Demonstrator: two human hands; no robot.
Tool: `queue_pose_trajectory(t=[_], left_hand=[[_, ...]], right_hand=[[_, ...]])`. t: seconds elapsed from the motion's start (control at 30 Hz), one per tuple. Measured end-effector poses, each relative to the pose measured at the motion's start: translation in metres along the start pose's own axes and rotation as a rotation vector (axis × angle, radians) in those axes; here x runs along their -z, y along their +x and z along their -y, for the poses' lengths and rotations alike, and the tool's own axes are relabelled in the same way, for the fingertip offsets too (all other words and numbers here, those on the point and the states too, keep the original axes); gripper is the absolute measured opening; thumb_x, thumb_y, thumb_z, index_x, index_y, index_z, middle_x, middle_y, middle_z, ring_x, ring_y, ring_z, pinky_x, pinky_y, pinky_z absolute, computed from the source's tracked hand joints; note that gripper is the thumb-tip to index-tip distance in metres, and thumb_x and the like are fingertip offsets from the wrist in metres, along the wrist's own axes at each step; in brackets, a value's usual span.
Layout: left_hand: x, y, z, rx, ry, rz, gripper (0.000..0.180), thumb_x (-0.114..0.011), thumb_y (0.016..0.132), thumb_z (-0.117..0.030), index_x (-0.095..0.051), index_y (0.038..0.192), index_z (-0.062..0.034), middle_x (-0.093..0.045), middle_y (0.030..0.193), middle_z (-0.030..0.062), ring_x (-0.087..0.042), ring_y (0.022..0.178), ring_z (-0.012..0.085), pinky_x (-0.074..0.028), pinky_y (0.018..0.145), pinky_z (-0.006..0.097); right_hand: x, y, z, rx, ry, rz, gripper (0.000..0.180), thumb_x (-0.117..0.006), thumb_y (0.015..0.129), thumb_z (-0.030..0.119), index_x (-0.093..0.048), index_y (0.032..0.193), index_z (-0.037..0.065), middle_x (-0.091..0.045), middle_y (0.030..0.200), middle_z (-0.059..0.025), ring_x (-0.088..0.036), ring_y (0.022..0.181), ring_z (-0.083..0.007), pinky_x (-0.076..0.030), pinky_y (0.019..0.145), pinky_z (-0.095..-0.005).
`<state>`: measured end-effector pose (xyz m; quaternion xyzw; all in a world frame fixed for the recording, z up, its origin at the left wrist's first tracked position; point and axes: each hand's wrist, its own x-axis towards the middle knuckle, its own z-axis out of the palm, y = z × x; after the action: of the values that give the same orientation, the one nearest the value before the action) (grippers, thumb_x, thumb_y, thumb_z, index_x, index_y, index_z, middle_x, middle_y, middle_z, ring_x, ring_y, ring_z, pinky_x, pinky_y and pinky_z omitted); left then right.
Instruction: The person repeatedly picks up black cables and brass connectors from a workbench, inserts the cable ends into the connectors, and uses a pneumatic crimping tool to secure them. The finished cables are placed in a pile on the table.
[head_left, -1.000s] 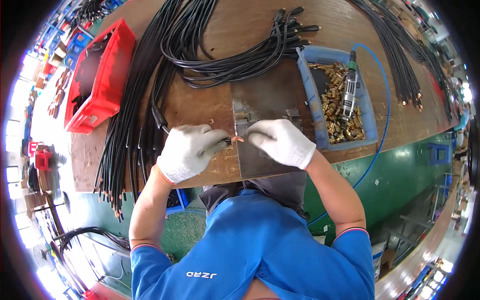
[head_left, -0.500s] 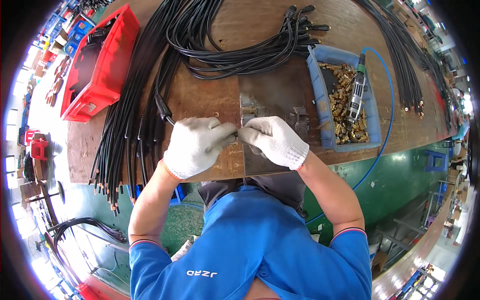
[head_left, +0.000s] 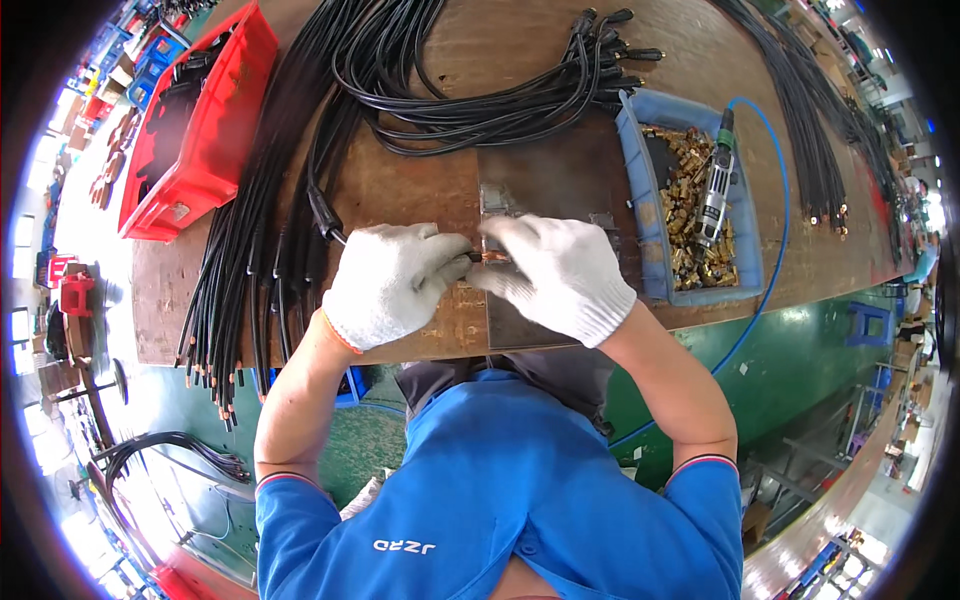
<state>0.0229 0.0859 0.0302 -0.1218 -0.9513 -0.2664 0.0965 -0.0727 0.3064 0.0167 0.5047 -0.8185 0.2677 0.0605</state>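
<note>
Black cable (head_left: 475,257), copper end (head_left: 496,258); white left glove (head_left: 387,283) (orange-edged cuff (head_left: 346,328)); red crate (head_left: 215,150); blue tray (head_left: 648,215).

Both arms reach up from the bottom and bend at the elbows. The left forearm (head_left: 300,400) and the right forearm (head_left: 675,390) are bare, and both wrists lean in toward the middle. The left hand (head_left: 388,285), in a white glove, has its fingers curled in a tight pinch. The right hand (head_left: 565,275), in a white glove too, has its fingertips (head_left: 505,235) spread apart, close to the left hand.
</note>
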Motion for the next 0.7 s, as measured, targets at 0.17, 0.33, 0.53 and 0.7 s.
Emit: queue_pose_trajectory(t=[0.17, 0.33, 0.53, 0.7], left_hand=[[0.006, -0.001, 0.002, -0.037, -0.011, 0.044, 0.015, -0.075, 0.09, -0.018, -0.077, 0.104, -0.0139, -0.067, 0.079, 0.0117, -0.069, 0.073, 0.036, -0.054, 0.064, 0.046], [0.006, -0.003, 0.005, -0.078, -0.011, 0.108, 0.018, -0.076, 0.085, -0.012, -0.078, 0.103, -0.0131, -0.066, 0.077, 0.013, -0.067, 0.071, 0.0378, -0.054, 0.065, 0.046], [0.005, -0.008, 0.002, 0.002, 0.038, -0.002, 0.019, -0.078, 0.084, -0.014, -0.078, 0.103, -0.0135, -0.066, 0.076, 0.0122, -0.069, 0.072, 0.0367, -0.053, 0.064, 0.047], [0.006, -0.007, -0.001, 0.001, 0.075, 0.014, 0.02, -0.079, 0.084, -0.016, -0.079, 0.104, -0.0129, -0.066, 0.077, 0.0118, -0.069, 0.071, 0.036, -0.053, 0.064, 0.046]], right_hand=[[-0.005, 0.001, -0.014, 0.242, -0.001, 0.07, 0.025, -0.078, 0.093, 0.034, -0.07, 0.094, 0.01, -0.069, 0.075, -0.0081, -0.073, 0.068, -0.0282, -0.056, 0.059, -0.0408], [0.002, -0.003, -0.023, 0.308, 0.139, 0.187, 0.017, -0.081, 0.09, 0.022, -0.074, 0.097, 0.008, -0.073, 0.082, -0.01, -0.073, 0.071, -0.0312, -0.056, 0.06, -0.0424], [0.004, -0.013, -0.045, 0.112, 0.139, 0.251, 0.02, -0.076, 0.097, 0.028, -0.072, 0.094, 0.009, -0.074, 0.085, -0.0132, -0.074, 0.077, -0.0357, -0.058, 0.066, -0.0457], [0.009, -0.007, -0.025, -0.334, 0.603, 0.165, 0.042, -0.063, 0.108, 0.042, -0.077, 0.109, 0.002, -0.075, 0.089, -0.0209, -0.074, 0.082, -0.0358, -0.056, 0.073, -0.0417]])
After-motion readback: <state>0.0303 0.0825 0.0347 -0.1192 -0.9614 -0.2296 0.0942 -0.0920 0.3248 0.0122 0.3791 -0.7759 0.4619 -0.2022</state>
